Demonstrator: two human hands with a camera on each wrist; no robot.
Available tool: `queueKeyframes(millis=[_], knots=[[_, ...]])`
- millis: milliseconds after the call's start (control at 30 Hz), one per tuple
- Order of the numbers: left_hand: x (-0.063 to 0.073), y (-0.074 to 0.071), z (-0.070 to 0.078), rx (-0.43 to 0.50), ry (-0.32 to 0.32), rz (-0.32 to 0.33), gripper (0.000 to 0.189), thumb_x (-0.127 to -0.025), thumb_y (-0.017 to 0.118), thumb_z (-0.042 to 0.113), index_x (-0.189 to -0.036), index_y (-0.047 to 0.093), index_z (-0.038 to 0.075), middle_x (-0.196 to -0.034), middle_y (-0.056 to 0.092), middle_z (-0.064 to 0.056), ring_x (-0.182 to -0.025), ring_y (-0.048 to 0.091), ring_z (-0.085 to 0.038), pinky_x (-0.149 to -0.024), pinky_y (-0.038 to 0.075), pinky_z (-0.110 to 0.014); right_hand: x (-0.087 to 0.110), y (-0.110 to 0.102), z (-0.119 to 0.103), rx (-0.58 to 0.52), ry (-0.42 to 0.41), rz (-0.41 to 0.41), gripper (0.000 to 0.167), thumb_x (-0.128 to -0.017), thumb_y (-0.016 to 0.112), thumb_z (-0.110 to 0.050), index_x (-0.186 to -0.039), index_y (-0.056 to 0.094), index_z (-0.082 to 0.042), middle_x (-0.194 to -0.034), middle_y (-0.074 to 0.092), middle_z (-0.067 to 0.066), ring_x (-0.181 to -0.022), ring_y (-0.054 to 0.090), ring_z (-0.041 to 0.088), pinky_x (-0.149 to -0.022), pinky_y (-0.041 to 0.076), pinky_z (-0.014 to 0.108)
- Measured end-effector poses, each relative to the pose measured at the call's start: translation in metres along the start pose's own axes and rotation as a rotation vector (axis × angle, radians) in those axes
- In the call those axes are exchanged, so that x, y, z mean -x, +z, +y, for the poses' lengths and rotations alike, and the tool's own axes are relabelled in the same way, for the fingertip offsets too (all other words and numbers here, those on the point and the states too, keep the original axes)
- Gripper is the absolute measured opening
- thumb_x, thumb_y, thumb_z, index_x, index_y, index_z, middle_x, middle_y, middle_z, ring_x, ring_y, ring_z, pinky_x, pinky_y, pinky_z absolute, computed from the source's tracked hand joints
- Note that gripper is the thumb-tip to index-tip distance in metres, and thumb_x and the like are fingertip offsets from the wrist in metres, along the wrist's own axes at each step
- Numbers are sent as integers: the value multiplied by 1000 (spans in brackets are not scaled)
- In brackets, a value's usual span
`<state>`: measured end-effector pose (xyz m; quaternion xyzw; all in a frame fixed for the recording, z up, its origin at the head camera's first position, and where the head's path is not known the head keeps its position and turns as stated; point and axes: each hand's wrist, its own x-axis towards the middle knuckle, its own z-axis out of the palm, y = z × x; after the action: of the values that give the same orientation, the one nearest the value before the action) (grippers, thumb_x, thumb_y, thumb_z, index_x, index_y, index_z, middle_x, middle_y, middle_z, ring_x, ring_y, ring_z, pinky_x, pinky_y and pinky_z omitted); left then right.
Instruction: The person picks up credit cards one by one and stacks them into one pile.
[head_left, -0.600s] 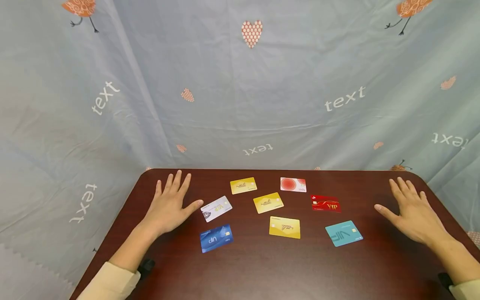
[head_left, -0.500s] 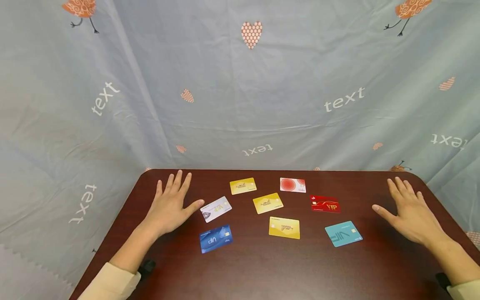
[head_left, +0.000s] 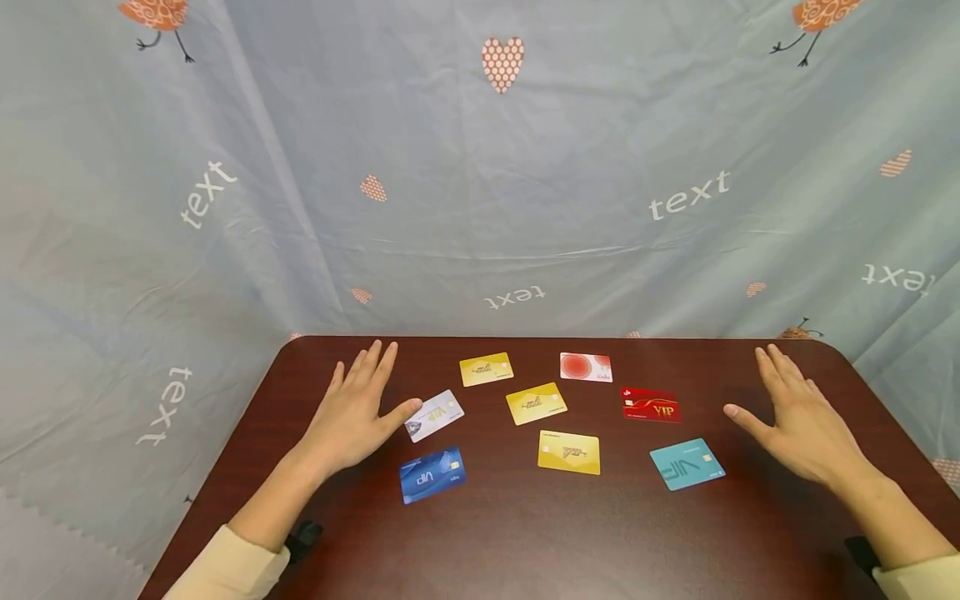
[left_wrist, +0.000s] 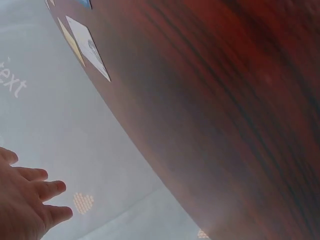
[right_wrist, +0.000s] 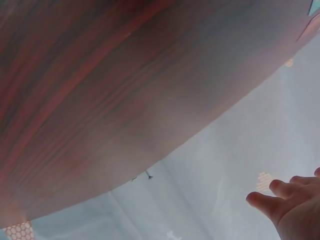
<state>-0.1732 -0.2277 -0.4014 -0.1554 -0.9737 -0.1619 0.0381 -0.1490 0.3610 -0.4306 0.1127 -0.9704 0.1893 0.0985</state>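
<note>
My left hand (head_left: 352,422) is spread over the left side of the table, its thumb overlapping the edge of a white card (head_left: 437,416) in the head view. Nearer to me lies a blue VIP card (head_left: 432,476). Over on the right, my right hand (head_left: 808,429) hovers with straight fingers, holding nothing. Its thumb points toward a red VIP card (head_left: 651,405) and a teal card (head_left: 687,464). Between the hands are yellow cards, one at the back (head_left: 486,369), one in the middle (head_left: 536,403) and one in front (head_left: 569,452), plus a white-and-red card (head_left: 586,367).
The dark reddish wooden table (head_left: 525,542) has rounded far corners. A pale blue patterned cloth (head_left: 450,125) hangs close behind its far edge and along the sides. In the left wrist view, the table edge runs diagonally beside the left hand (left_wrist: 30,200).
Both hands have shifted inward: the left one slightly right, toward the white card, and the right one left, toward the red and teal cards. The cards stay in place.
</note>
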Motion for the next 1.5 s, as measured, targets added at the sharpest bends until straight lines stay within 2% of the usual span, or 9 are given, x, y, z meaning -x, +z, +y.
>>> queueKeyframes(millis=[133,233,367,533,933,1033,1267,1500], knots=[[0,4,6,9,12,7,95,-102,55,63,-167,16,6,-170,20,-24,-157,14,-46,-125,7,-67,-2,1,-9,-2,20,-16,98,-102,66,-47,-166,10,1,-171,10,28,-148,25,57,-111,27,76],[-1,7,11,29,22,15,94,-102,56,62,-168,17,7,-170,22,-23,-157,16,-45,-125,8,-67,-4,1,-15,5,32,-36,98,-102,65,-49,-166,10,0,-172,9,25,-141,37,59,-97,38,76],[-3,10,17,69,45,32,91,-102,58,60,-167,21,7,-169,26,-22,-156,21,-44,-125,11,-66,-4,2,-22,5,43,-52,98,-102,64,-51,-167,9,-2,-173,9,23,-134,46,59,-86,45,73],[-5,14,24,127,68,33,87,-103,57,57,-166,24,7,-169,29,-19,-155,27,-41,-125,14,-64,-2,3,-30,-1,52,-56,98,-102,63,-52,-167,9,-4,-173,10,21,-128,51,58,-76,49,69],[-7,18,36,234,35,-21,86,-103,59,57,-167,24,11,-170,29,-15,-155,27,-38,-123,21,-65,-5,9,-45,-22,43,-76,96,-101,64,-53,-167,14,-5,-172,17,21,-120,61,53,-75,51,67],[-7,18,39,254,34,-32,87,-102,58,59,-167,24,13,-170,29,-13,-155,26,-37,-123,21,-66,-6,11,-48,-23,49,-92,96,-101,64,-54,-167,14,-5,-171,18,22,-119,61,53,-78,51,68],[-11,21,45,302,32,-46,87,-101,61,59,-168,25,16,-170,30,-13,-155,27,-37,-121,23,-69,-6,15,-56,-46,80,-114,97,-100,63,-59,-167,16,-7,-166,28,26,-129,54,55,-92,45,76],[-15,22,54,319,35,-44,83,-101,62,56,-166,30,15,-168,33,-14,-154,30,-38,-119,25,-70,-10,21,-67,-68,79,-111,94,-98,65,-58,-164,25,-4,-160,38,28,-124,58,52,-90,48,74]])
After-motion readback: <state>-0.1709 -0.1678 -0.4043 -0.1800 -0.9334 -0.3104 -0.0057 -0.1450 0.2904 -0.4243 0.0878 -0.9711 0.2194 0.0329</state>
